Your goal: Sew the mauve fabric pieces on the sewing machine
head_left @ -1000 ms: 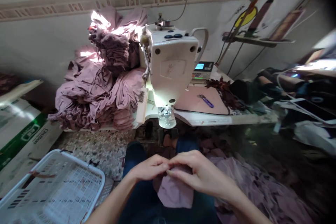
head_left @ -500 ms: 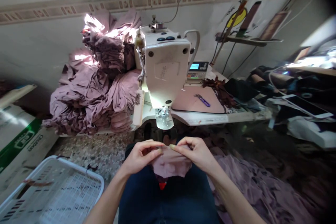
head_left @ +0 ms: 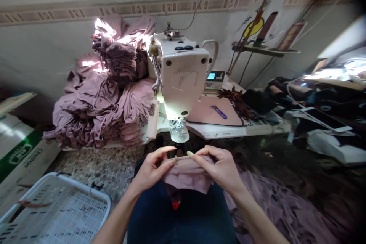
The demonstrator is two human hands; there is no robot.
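- Left hand [head_left: 153, 170]: half open, fingertips pinching the cloth's upper edge.
- Right hand [head_left: 220, 168]: curled, gripping the same edge; the hands have drawn apart, stretching it.
- Mauve jersey piece [head_left: 187, 175]: soft, folded, held above the lap.
- White sewing machine [head_left: 178, 76]: far, lit, smooth-cased.
- Mauve jersey pile [head_left: 103, 99]: rumpled, far left of it.
- White plastic basket [head_left: 80, 185]: near left, latticed.

Dark blue jeans [head_left: 180, 217], with bare forearms [head_left: 116, 219] and bare hands [head_left: 220, 169].

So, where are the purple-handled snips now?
In the head view, the purple-handled snips lie on the pink mat, right of the sewing machine.
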